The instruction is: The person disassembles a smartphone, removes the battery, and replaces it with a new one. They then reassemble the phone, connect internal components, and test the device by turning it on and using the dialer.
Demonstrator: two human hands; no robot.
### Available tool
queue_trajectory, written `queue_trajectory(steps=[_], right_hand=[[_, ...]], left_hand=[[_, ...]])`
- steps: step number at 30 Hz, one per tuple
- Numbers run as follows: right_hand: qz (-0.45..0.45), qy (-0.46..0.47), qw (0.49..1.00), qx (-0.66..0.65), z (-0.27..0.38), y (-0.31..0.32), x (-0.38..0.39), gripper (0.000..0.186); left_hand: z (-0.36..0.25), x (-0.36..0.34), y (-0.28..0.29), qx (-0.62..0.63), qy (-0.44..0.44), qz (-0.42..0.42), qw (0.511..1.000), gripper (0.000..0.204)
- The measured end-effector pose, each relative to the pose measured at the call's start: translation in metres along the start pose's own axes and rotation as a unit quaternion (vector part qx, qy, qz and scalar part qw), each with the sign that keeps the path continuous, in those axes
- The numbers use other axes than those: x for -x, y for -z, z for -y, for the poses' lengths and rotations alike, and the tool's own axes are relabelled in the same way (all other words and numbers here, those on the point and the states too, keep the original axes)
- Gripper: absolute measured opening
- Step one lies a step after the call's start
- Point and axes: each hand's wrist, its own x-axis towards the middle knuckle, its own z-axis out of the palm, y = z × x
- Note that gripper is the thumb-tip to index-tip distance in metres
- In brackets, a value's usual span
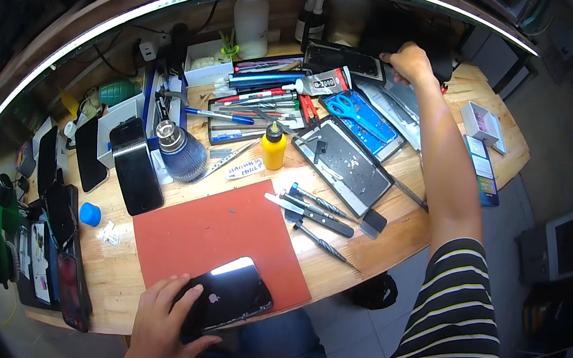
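Head view: lower centre, the left hand (162,316) grasps a black smartphone (233,295), probably slick, stiff, fragile; best held by side edges. Upper right, the right hand's (410,63) grip: cannot tell.

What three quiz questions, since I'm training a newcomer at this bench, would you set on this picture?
1. Multiple choice: what do the fingers of the left hand touch?
A) the blue cap
B) the dark phone at the near edge of the red-orange mat
C) the blue pen
2. True or false: the blue scissors lie beyond the far edge of the mat.
3. Fill the gap: the small squeeze bottle standing upright just beyond the mat has a ____ body.

Key: 1. B; 2. True; 3. yellow.
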Motion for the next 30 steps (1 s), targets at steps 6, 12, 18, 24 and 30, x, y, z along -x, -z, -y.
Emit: queue_trajectory(steps=[6,12,18,24,30], right_hand=[[0.068,0.006,0.995,-0.078,-0.008,-0.008,0.003,0.023],[0.029,0.032,0.997,-0.057,-0.026,0.011,0.009,0.022],[-0.014,0.043,0.996,-0.076,-0.061,0.057,0.050,0.022],[0.008,0.053,0.991,-0.126,-0.088,0.089,0.132,0.028],[0.042,0.059,0.984,-0.166,-0.099,0.069,0.213,0.024]], left_hand=[[0.007,0.000,-0.011,0.001,0.003,0.002,1.000,0.090],[0.014,0.001,-0.011,0.030,0.015,0.006,0.999,0.098],[0.014,0.001,-0.012,0.052,0.001,-0.020,0.998,0.097],[0.013,0.003,-0.012,0.038,0.000,-0.030,0.999,0.096],[0.002,0.002,-0.009,0.004,0.011,-0.014,1.000,0.104]])
